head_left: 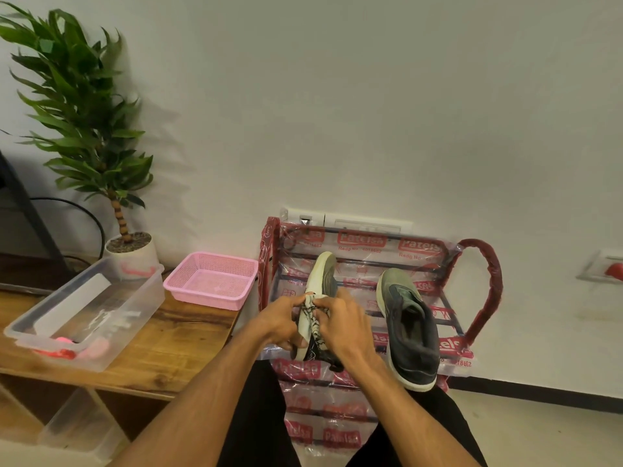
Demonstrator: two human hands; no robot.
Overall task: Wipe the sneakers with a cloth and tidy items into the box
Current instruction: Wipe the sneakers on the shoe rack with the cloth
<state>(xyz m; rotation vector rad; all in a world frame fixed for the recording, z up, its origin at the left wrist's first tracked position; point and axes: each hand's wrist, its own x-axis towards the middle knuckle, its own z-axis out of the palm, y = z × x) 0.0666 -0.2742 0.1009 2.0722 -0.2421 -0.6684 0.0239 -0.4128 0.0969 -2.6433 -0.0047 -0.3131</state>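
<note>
Two grey-green sneakers with white soles are on the plastic-wrapped red rack (485, 264). The left sneaker (322, 274) is tipped on its side, sole edge up, and my left hand (281, 320) grips it at the heel end. My right hand (340, 320) presses a white, dark-patterned cloth (313, 310) against that sneaker's side. The right sneaker (408, 318) stands upright beside them, untouched. A clear plastic box (148, 298) sits on the wooden table at left, with a white item and red-pink pieces inside.
A pink mesh basket (212, 279) stands on the wooden table (182, 335) between the clear box and the rack. A potted plant (129, 247) is behind the box against the wall. A second clear container (81, 426) lies under the table. My dark-trousered legs are below.
</note>
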